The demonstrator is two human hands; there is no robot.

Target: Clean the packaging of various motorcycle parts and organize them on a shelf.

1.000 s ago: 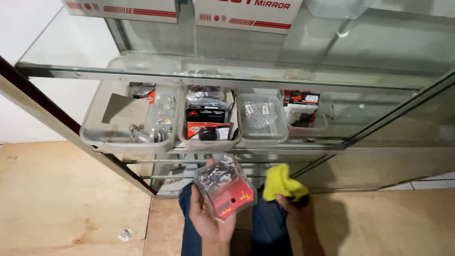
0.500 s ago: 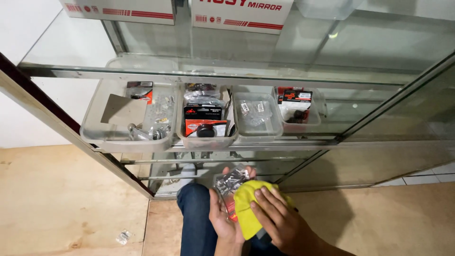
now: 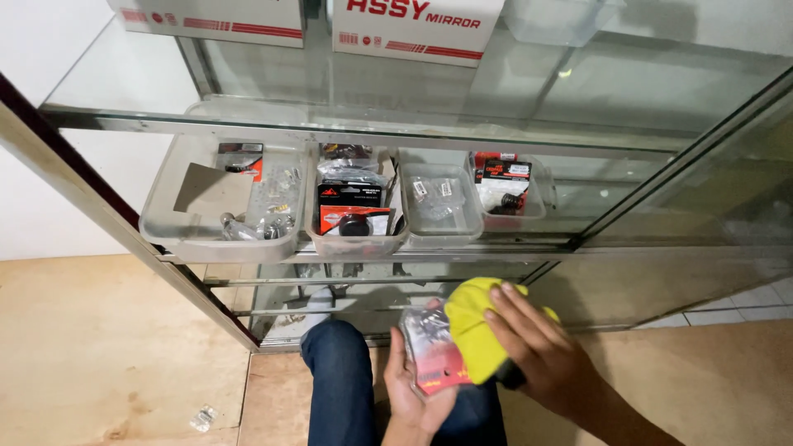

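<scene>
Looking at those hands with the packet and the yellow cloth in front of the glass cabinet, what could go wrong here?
The left hand holds the clear packet of small parts only from below while the right hand presses the yellow cloth on it, so it might slip and fall. A small packet already lies on the floor. The glass shelf is close above, so rising carelessly might mean a bump.

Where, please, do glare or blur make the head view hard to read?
Head view: the upper glass shelf bears a small light reflection and milky sheen; the trays beneath show through glass, slightly hazed; the hands, left and right, the packet and the yellow cloth are sharp; edges bow a little.
</scene>
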